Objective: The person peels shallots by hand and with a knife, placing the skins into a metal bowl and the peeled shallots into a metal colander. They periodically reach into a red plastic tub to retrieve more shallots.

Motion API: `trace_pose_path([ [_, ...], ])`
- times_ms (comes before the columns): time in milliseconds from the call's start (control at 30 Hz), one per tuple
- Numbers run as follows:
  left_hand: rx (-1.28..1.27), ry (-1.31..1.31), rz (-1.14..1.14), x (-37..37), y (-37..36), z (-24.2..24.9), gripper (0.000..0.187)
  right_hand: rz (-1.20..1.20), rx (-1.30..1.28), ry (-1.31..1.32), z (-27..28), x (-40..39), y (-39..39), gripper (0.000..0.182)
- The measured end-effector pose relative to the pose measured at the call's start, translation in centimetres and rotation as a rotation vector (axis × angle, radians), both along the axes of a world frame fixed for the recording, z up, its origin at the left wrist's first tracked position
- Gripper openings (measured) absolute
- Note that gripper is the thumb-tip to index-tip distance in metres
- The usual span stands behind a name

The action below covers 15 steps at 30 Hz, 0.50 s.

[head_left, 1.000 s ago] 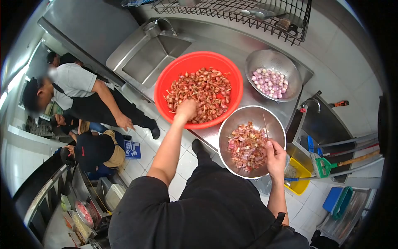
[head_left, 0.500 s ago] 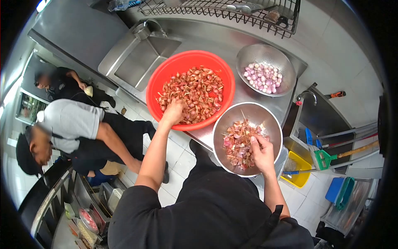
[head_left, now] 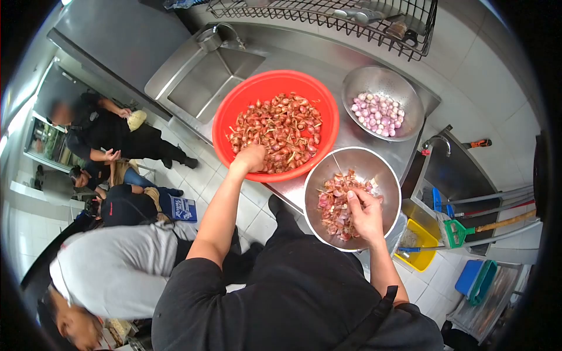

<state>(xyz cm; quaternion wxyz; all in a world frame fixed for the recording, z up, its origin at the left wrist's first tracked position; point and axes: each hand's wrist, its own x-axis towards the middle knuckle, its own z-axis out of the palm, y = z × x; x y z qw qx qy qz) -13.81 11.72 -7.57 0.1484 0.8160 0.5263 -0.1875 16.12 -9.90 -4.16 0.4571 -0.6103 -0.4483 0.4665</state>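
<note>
My left hand reaches into the near side of a red plastic basin full of unpeeled shallots. Its fingertips are hidden among them, so its grip does not show. Over a steel bowl to the right, my right hand has its thumb and fingers curled together. Whatever it may hold is hidden. Reddish shallot skins lie in this bowl, where a thin strand sticks up. Behind the bowl, a perforated steel colander contains peeled pink-white shallots.
A steel sink adjoins the counter at left, beneath a black wire rack. At right stand a yellow tub, long-handled brushes and a green dustpan. A person in a grey shirt bends close at left; several other people are behind.
My left hand has moved slightly nearer the basin's front edge. My right hand stays over the bowl with fingers curled. The grey-shirted person has bent lower, revealing people behind.
</note>
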Motion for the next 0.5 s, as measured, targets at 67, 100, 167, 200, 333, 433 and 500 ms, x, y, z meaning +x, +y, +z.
trace_pose_path([
  [67,0.041,-0.116,0.130,0.0,0.6,-0.6,0.023,0.002,0.032,-0.013,-1.1,0.0,0.2,0.027],
  [100,0.062,-0.174,0.200,0.1,0.6,-0.6,0.022,0.008,0.065,-0.025,-1.2,0.0,0.3,0.027],
  [167,0.172,-0.332,0.243,1.4,0.1,-1.3,0.022,0.025,0.029,0.010,-0.9,-0.2,0.5,0.027],
  [200,0.132,-0.255,0.229,1.6,0.6,-3.2,0.023,0.035,-0.009,0.046,-0.7,-0.3,0.6,0.027],
  [333,0.110,-0.133,0.290,3.2,0.5,-5.2,0.026,0.050,0.040,0.031,-0.6,-0.6,1.0,0.026],
  [433,0.111,-0.177,0.264,3.1,0.5,-5.3,0.027,0.049,0.067,0.027,-0.5,-0.5,1.1,0.026],
  [500,0.165,-0.236,0.152,2.8,0.1,-5.0,0.025,0.057,0.057,0.050,-0.5,-0.4,1.1,0.026],
])
